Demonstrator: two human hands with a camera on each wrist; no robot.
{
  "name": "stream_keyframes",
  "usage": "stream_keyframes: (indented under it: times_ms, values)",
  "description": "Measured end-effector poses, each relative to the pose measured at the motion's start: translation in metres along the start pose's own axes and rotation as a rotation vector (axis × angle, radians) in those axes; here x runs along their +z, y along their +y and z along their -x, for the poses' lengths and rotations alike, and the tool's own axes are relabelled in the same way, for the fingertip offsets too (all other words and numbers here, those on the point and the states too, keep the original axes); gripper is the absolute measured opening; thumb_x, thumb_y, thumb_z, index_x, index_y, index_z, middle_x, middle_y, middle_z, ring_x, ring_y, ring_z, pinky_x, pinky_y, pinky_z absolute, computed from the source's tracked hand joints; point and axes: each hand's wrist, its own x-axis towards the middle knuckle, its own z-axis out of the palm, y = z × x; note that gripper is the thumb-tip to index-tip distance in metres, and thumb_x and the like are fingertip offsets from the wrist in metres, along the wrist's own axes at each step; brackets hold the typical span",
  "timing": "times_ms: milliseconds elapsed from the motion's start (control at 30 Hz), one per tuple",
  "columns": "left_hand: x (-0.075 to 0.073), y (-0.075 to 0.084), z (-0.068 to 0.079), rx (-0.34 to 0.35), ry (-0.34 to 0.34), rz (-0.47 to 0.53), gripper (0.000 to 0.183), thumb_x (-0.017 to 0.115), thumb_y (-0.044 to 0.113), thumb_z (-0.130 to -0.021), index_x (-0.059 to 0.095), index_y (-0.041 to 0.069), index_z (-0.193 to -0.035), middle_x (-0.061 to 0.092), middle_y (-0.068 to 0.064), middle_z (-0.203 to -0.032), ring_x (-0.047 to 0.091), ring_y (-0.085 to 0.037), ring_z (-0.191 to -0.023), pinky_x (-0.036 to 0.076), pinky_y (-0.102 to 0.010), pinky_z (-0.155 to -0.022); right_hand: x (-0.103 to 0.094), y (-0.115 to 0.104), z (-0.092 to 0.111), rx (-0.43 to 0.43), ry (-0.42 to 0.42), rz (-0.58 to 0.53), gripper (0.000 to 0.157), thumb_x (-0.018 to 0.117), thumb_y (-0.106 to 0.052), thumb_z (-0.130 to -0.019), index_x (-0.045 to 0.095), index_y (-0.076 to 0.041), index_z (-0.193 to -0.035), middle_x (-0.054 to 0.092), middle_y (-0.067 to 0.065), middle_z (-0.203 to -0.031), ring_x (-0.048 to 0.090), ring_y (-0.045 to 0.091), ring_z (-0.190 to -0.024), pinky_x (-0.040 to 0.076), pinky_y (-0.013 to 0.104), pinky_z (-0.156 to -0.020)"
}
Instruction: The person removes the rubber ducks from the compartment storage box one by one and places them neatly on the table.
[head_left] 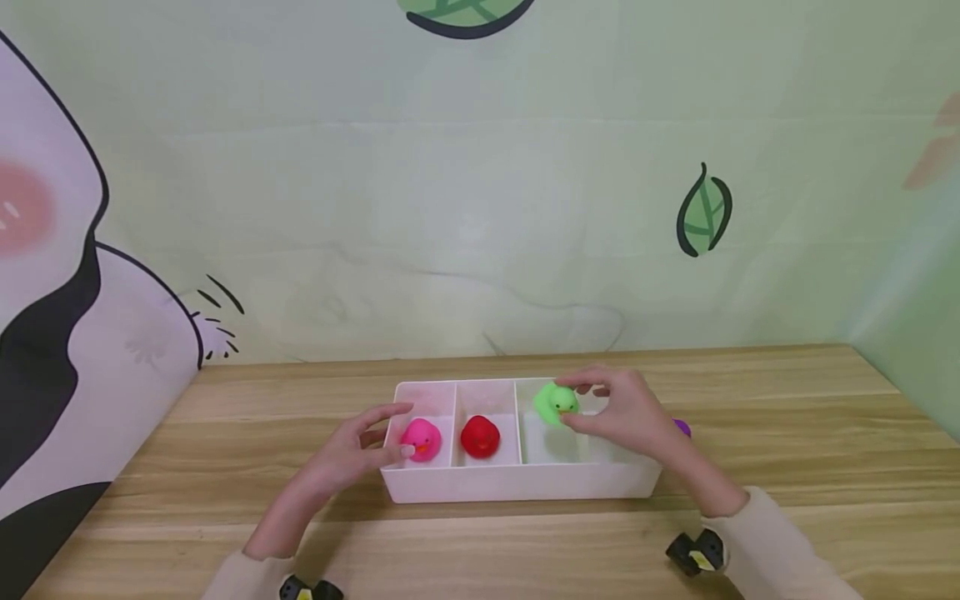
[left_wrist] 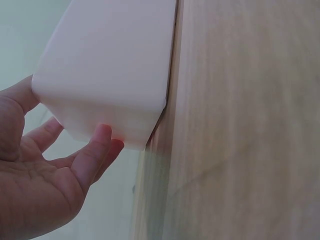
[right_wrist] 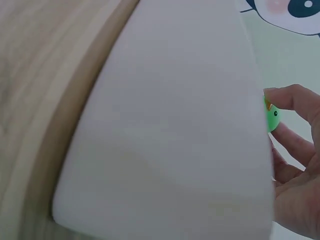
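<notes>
A white divided box (head_left: 517, 483) stands on the table. In its leftmost compartment sits a pink rubber duck (head_left: 422, 439), and a red rubber duck (head_left: 480, 437) sits in the one beside it. My left hand (head_left: 362, 446) holds the box's left end, thumb at the rim and fingers against the end wall; the left wrist view shows those fingers (left_wrist: 95, 150) on the outside. Over the third compartment, my right hand (head_left: 622, 415) pinches a green rubber duck (head_left: 557, 404) between thumb and fingers. In the right wrist view the box wall covers most of that duck.
A small purple object (head_left: 682, 427) lies just right of the box, partly hidden behind my right wrist. The wood-grain table (head_left: 810, 433) meets a printed backdrop (head_left: 360, 208) behind the box.
</notes>
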Motion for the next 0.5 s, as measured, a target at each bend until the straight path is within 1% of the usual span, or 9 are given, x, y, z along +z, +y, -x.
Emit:
stream_keyframes:
  times_ms: [167, 367, 433, 500]
  values:
    - [0.000, 0.001, 0.000, -0.003, -0.001, -0.004, 0.058, 0.069, 0.019, -0.080, 0.046, 0.012, -0.133, 0.033, -0.018, -0.141, 0.035, -0.047, -0.124, 0.042, -0.050, -0.093, -0.013, -0.001, 0.004, 0.008, 0.049, -0.016, 0.033, 0.076, -0.003, -0.069, 0.068, -0.001, -0.101, 0.067, 0.011, -0.099, 0.058, 0.024, -0.084, 0.052, 0.040, -0.073]
    - [0.000, 0.001, 0.000, -0.006, -0.004, -0.005, 0.058, 0.069, 0.019, -0.080, 0.046, 0.012, -0.133, 0.032, -0.018, -0.142, 0.034, -0.048, -0.124, 0.042, -0.051, -0.092, -0.028, 0.002, 0.010, 0.031, 0.063, -0.018, 0.034, 0.076, -0.003, -0.069, 0.068, -0.002, -0.103, 0.066, 0.011, -0.103, 0.058, 0.022, -0.085, 0.052, 0.040, -0.074]
    - [0.000, 0.001, 0.001, -0.003, -0.005, -0.004, 0.058, 0.069, 0.019, -0.080, 0.046, 0.012, -0.133, 0.032, -0.018, -0.142, 0.034, -0.048, -0.124, 0.042, -0.051, -0.093, -0.033, 0.004, 0.013, 0.042, 0.066, -0.018, 0.035, 0.076, -0.004, -0.069, 0.067, -0.001, -0.103, 0.066, 0.012, -0.103, 0.057, 0.024, -0.085, 0.052, 0.042, -0.074]
    - [0.000, 0.001, 0.001, -0.002, -0.005, -0.003, 0.058, 0.070, 0.019, -0.080, 0.046, 0.011, -0.133, 0.032, -0.018, -0.142, 0.034, -0.048, -0.124, 0.041, -0.052, -0.093, -0.038, 0.006, 0.016, 0.061, 0.070, -0.008, 0.035, 0.076, -0.005, -0.070, 0.067, -0.001, -0.103, 0.065, 0.013, -0.103, 0.057, 0.025, -0.085, 0.052, 0.040, -0.074]
